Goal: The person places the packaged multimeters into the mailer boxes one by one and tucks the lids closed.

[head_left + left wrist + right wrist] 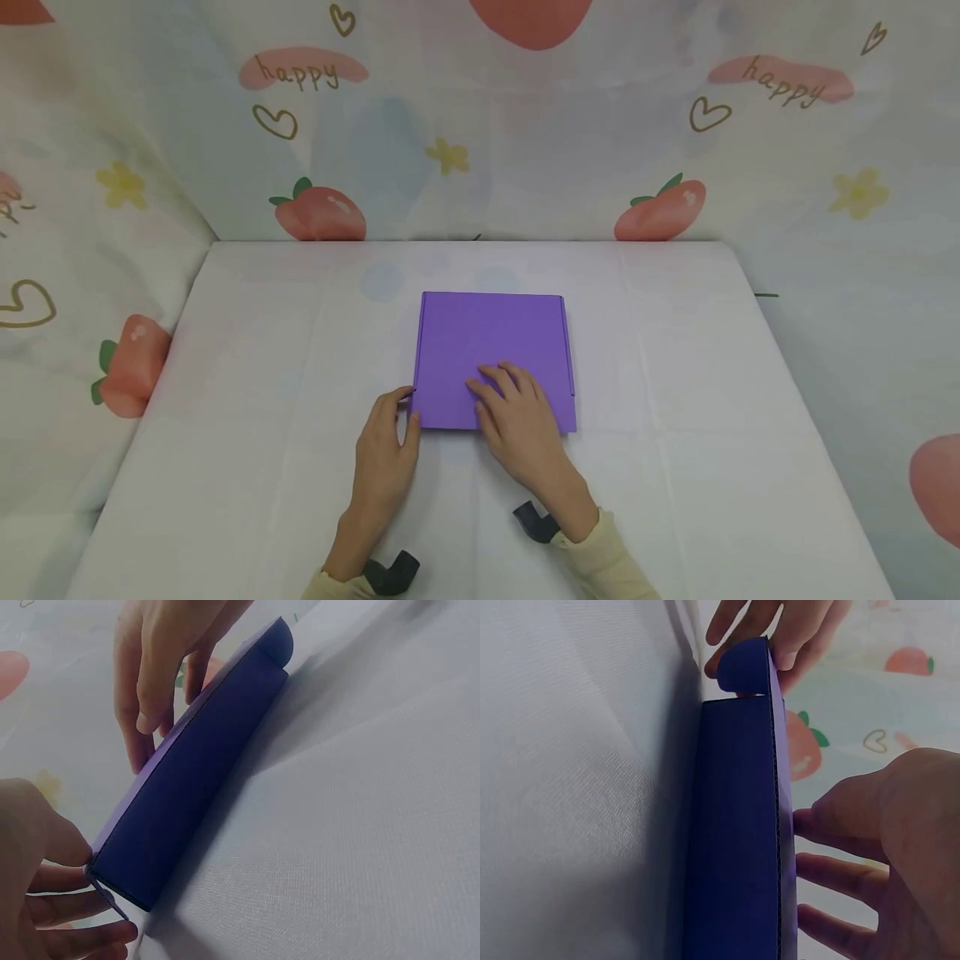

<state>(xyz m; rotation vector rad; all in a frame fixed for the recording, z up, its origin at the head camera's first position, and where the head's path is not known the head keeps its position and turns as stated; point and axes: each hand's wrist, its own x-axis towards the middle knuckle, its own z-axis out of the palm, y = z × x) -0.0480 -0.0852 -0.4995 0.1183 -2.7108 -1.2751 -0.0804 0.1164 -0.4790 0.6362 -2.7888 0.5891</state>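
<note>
A flat purple cardboard box (pixel 487 333) lies on the white-covered table, its lid down and its front edge toward me. At its front left corner, my left hand (pixel 386 458) has the thumb on the lid's edge and the fingers around a small side flap (pixel 109 898) that sticks out. My right hand (pixel 525 425) rests its spread fingertips on the lid, right of the middle. In the right wrist view, a rounded flap (pixel 744 666) stands out at the corner by my left hand. The inside of the box is hidden.
The white table cover (pixel 712 467) spreads around the box. A printed cloth (pixel 525 150) with peaches, hearts and flowers hangs behind the table and along its sides. Dark camera mounts (pixel 392 573) are worn on both wrists, by the pale sleeves.
</note>
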